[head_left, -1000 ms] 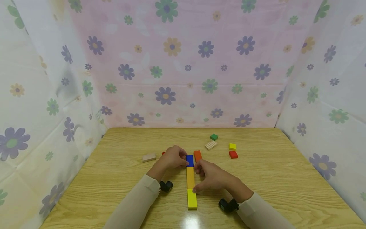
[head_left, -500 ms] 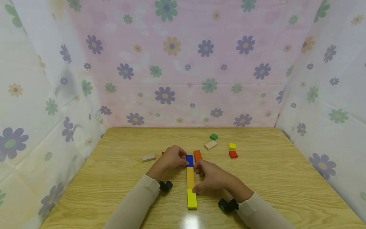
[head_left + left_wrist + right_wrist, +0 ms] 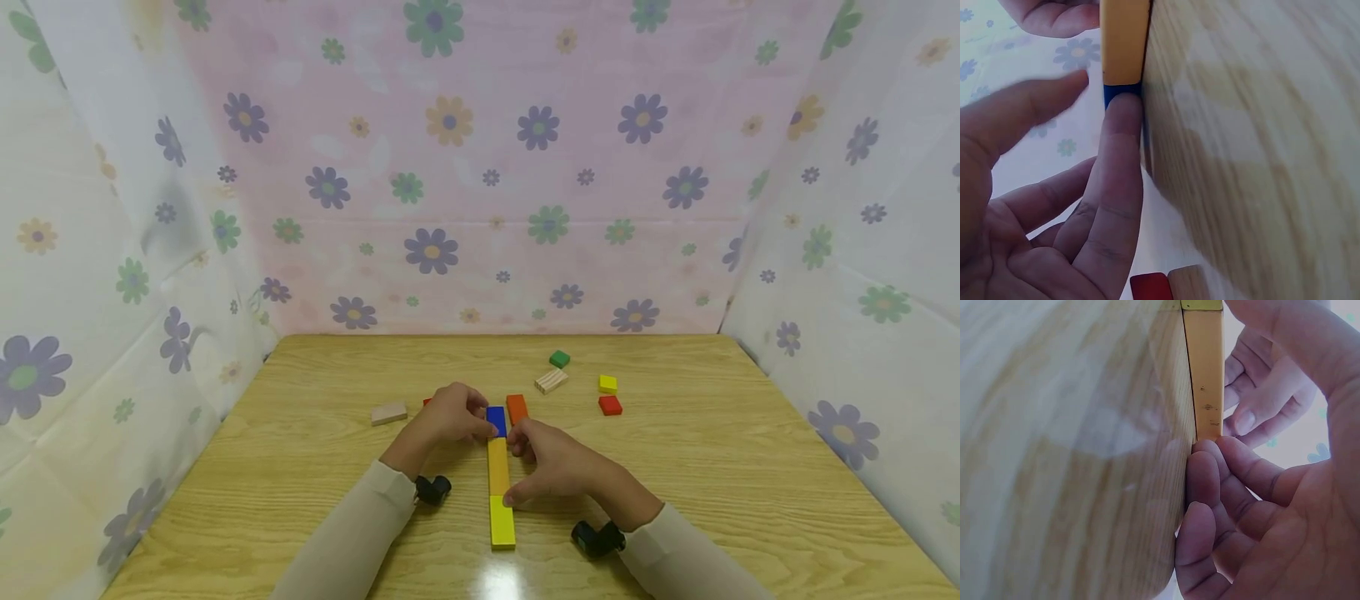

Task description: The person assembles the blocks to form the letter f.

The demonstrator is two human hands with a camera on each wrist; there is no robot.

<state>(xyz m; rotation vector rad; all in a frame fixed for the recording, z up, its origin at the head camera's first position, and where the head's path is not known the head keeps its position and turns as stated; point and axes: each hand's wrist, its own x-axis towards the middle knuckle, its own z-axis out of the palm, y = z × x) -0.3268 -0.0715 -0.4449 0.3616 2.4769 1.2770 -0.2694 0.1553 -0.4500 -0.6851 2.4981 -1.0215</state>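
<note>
On the wood-grained tabletop, a straight row is laid running near to far: flat yellow block, long orange-yellow block, small blue block. Its right side is flanked by the right hand; its blue far end is touched by the left hand, both loosely bent, nothing gripped. Beyond the right hand, an orange-red oblong block is partly hidden.

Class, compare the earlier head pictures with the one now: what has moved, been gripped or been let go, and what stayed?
Very little: the thumb of the left hand seems slightly further over the blue block. Nothing was visibly gripped or let go. The row of blue, orange and long yellow blocks, the right hand beside it and the loose green block stayed put.
</note>
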